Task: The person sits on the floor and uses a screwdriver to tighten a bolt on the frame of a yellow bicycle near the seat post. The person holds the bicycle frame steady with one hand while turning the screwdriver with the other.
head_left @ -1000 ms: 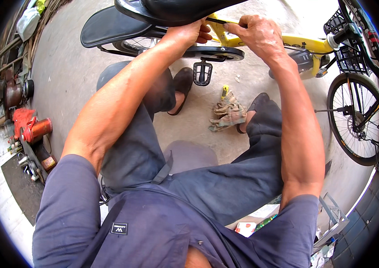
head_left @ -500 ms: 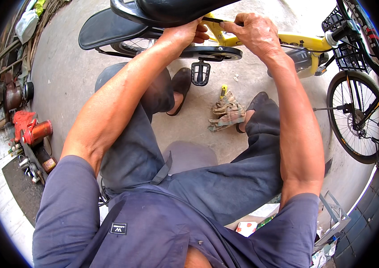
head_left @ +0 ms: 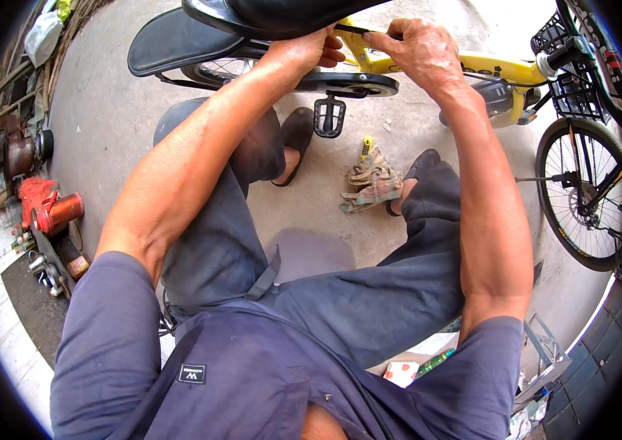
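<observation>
Barely anything shifts between the last moments and now: we see our view drift slightly, while both our hands stay up at the yellow bike frame (head_left: 498,70), close to the black saddle (head_left: 282,18). Our right hand (head_left: 425,57) keeps its thumb and fingers pinched together on a thin black strip (head_left: 350,29), which runs leftward from the thumb along the upper part of the frame, toward our other hand. Our left hand (head_left: 304,55) has its fingers curled just below the saddle's edge; we cannot tell whether it grips the strip, the frame or nothing, since the saddle and the hand itself hide the contact. With so little moved, we judge that the handling remains at this one spot, fine and held steady rather than sweeping.

Below our hands we have the black chain guard (head_left: 311,82) and the pedal (head_left: 329,117), both apart from our fingers. On the floor between our feet lies a crumpled cloth (head_left: 373,182), with a small yellow object (head_left: 366,148) just beyond it.
</observation>
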The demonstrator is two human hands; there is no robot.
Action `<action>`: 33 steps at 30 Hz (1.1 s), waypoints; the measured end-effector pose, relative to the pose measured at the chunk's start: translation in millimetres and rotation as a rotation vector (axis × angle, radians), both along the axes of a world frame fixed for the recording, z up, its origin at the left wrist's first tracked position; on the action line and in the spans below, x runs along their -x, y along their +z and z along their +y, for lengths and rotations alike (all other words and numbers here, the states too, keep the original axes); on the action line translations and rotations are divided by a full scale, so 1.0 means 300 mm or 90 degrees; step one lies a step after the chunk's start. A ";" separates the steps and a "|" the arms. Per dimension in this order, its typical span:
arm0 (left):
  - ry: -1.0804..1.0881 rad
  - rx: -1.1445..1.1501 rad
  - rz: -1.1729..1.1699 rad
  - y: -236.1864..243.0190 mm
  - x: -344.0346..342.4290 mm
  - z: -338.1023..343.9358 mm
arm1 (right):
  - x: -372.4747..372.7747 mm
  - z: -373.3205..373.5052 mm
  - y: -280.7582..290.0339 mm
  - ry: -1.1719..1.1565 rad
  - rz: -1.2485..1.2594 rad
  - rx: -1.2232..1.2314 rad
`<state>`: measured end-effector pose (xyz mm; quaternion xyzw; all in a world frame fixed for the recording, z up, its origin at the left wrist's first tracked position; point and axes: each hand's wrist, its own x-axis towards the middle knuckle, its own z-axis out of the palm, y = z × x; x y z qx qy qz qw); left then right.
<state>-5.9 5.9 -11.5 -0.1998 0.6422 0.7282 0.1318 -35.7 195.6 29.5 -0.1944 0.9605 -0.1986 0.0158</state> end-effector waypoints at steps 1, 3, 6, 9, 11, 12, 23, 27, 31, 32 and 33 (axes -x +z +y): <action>0.008 0.013 0.000 0.003 -0.001 0.004 | 0.000 0.001 -0.001 0.002 0.005 0.003; 0.023 0.039 -0.001 0.011 -0.004 0.014 | 0.000 0.002 -0.003 0.006 0.014 0.010; 0.015 0.042 -0.006 0.019 -0.008 0.013 | 0.002 0.004 -0.001 0.011 0.020 0.004; 0.013 0.050 -0.010 0.020 -0.008 0.012 | -0.002 0.001 -0.002 0.005 0.019 0.008; 0.018 0.053 -0.013 0.017 -0.007 0.014 | -0.001 0.001 0.000 0.009 0.019 0.008; 0.021 0.055 -0.014 0.013 -0.006 0.013 | -0.001 0.001 0.000 0.010 0.019 0.009; 0.007 0.057 0.014 0.019 -0.005 0.011 | -0.004 -0.001 -0.002 0.008 0.021 0.007; 0.015 0.067 0.029 0.028 -0.007 0.019 | -0.009 0.001 -0.003 0.005 0.015 0.014; 0.010 0.064 0.017 0.023 -0.006 0.012 | -0.007 0.000 0.001 0.011 0.025 0.006; 0.018 0.066 0.014 0.020 -0.005 0.015 | -0.007 -0.001 0.001 0.010 0.025 0.004; 0.028 0.068 0.011 0.016 -0.004 0.016 | -0.008 -0.002 0.001 0.010 0.025 0.002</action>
